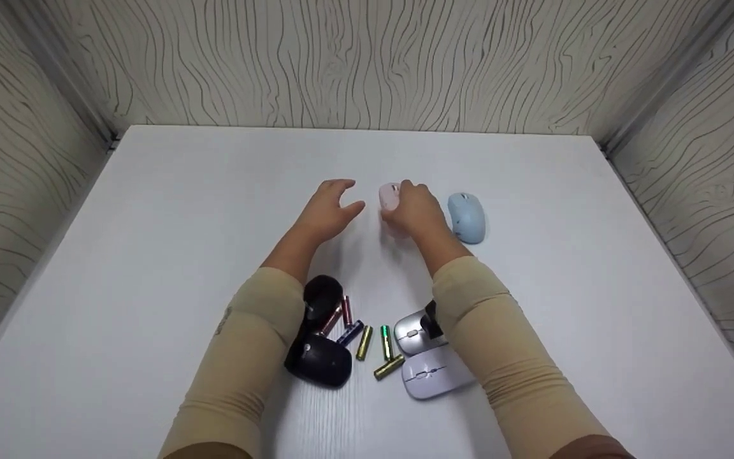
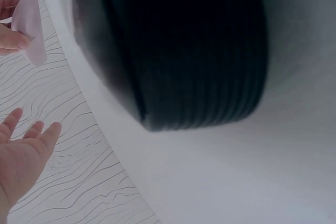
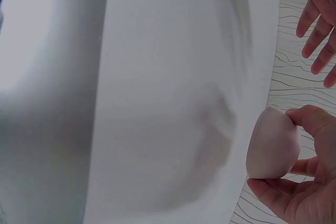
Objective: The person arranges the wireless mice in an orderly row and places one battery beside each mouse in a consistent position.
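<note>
A pink computer mouse (image 1: 389,196) is gripped by my right hand (image 1: 417,209) over the far middle of the table. In the right wrist view the right hand (image 3: 310,174) holds the pink mouse (image 3: 273,145) by its edges, between thumb and fingers. To the left, my left hand (image 1: 329,211) hovers with fingers spread, holding nothing. The left wrist view shows that left hand (image 2: 23,161) with its fingers extended, apart from the pink mouse (image 2: 32,30). Just right of the right hand lies a light blue mouse (image 1: 467,218).
Nearer the body, two black mice (image 1: 321,362) lie under the left forearm. A silver mouse (image 1: 410,335) and a lilac mouse (image 1: 434,373) sit by the right forearm. Several batteries (image 1: 364,343), red, blue, gold and green, lie between them. Patterned walls (image 1: 367,64) enclose the white table (image 1: 150,210).
</note>
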Demonstrator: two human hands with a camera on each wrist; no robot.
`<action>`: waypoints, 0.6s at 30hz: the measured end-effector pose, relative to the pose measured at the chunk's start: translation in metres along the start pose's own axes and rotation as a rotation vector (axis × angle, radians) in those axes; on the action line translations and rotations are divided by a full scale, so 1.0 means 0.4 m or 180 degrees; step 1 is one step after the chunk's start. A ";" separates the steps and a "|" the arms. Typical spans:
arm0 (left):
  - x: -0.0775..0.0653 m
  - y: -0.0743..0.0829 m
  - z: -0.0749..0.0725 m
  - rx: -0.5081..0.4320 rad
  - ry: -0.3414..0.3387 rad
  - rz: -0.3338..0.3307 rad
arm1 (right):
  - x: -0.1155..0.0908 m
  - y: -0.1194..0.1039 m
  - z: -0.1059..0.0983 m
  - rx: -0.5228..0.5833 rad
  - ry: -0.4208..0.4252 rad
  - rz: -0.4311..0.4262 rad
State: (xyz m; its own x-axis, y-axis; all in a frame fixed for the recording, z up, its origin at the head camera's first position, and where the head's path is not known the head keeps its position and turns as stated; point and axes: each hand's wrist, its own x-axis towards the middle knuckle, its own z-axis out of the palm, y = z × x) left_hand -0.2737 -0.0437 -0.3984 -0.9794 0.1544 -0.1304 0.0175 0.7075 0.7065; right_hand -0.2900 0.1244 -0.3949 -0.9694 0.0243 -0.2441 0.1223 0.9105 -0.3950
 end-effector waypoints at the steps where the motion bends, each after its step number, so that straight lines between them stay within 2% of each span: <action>1: 0.002 0.001 0.000 -0.0009 -0.0002 -0.0013 | 0.003 0.000 0.002 -0.0001 0.0007 0.0019; 9: 0.014 -0.004 0.005 0.0046 -0.0063 0.0019 | 0.017 0.010 0.023 -0.0010 0.0034 0.0072; 18: 0.026 -0.015 -0.001 0.0055 -0.0031 -0.0033 | 0.020 0.011 0.041 -0.0019 -0.0023 0.0198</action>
State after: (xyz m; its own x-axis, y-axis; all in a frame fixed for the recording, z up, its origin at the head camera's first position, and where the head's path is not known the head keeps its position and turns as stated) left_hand -0.2841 -0.0466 -0.4036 -0.9775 0.1536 -0.1444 0.0109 0.7209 0.6930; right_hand -0.2938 0.1221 -0.4131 -0.9585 0.0780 -0.2744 0.1810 0.9098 -0.3735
